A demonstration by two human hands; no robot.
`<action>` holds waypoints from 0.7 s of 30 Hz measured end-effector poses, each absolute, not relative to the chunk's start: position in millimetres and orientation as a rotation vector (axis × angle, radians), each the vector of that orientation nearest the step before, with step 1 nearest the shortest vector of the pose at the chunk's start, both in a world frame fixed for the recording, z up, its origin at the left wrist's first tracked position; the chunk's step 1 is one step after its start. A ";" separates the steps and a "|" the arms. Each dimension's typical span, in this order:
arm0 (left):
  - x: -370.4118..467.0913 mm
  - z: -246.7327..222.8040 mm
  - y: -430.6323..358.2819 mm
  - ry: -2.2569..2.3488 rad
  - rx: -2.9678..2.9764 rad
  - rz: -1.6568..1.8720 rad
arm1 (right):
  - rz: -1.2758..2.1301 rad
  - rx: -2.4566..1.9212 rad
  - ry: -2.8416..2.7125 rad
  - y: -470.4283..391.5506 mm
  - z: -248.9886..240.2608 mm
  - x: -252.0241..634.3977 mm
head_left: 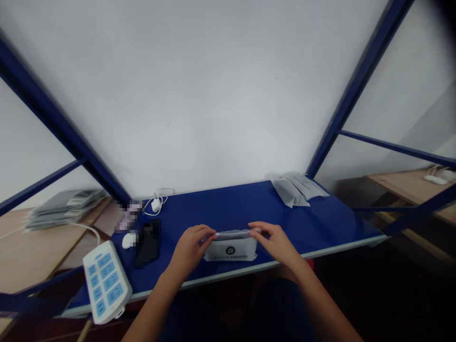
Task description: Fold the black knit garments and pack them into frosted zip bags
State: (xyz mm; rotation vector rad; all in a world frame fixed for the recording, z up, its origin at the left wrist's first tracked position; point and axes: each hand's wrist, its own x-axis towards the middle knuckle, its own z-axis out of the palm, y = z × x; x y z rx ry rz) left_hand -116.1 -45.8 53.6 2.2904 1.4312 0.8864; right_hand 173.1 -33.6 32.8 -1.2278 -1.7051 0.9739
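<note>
Near the front edge of the blue table (213, 209), a frosted pouch (228, 244) with a dark logo is held by its top edge, pinched at the left end by the left hand (190, 247) and at the right end by the right hand (278, 243). Pale bags (299, 189) are laid at the far right; a power strip (107, 283) is seen at the left.

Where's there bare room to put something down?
Behind the held printed bag, the blue tabletop is bare between the white charger and the frosted bags. More lies right of the right hand, in front of those bags. The left end is crowded: power strip, black item, white rounded object.
</note>
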 end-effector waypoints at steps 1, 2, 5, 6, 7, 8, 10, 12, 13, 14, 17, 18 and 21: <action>-118.7 49.1 -45.0 1.403 2.239 0.921 | 0.952 -1.241 -1.775 -32.8 34.7 173.9; -121.6 44.2 -44.1 1.387 2.186 0.962 | 0.933 -1.243 -1.825 -31.4 35.7 174.4; -131.2 26.0 -40.8 1.443 2.031 1.116 | 0.868 -1.260 -1.756 -20.8 30.3 177.8; -134.7 18.6 -39.7 1.488 1.983 1.159 | 0.831 -1.290 -1.662 -14.7 25.3 180.9; -138.1 10.5 -38.7 1.531 1.945 1.184 | 0.788 -1.327 -1.548 -7.6 19.1 185.6; -141.3 1.9 -38.1 1.568 1.919 1.189 | 0.743 -1.367 -1.429 0.4 12.1 191.9; -146.0 -15.7 -38.7 1.617 1.921 1.150 | 0.641 -1.441 -1.228 17.3 -2.5 208.9; -147.0 -31.8 -42.2 1.663 1.989 1.085 | 0.512 -1.505 -1.140 32.0 -14.7 227.6; -145.9 -38.4 -45.0 1.693 2.038 1.045 | 0.418 -1.538 -1.147 37.2 -19.1 235.6; -144.0 -43.7 -48.0 1.732 2.091 0.996 | 0.301 -1.570 -1.179 40.6 -22.1 241.3; -135.5 -52.3 -56.0 1.894 2.213 0.783 | -0.071 -1.626 -1.316 39.2 -24.5 238.4; -132.7 -53.1 -57.1 1.946 2.232 0.697 | -0.146 -1.623 -1.360 35.5 -24.4 229.7; -127.3 -52.4 -52.9 2.029 2.242 0.482 | -0.105 -1.504 -1.596 19.6 -26.7 186.1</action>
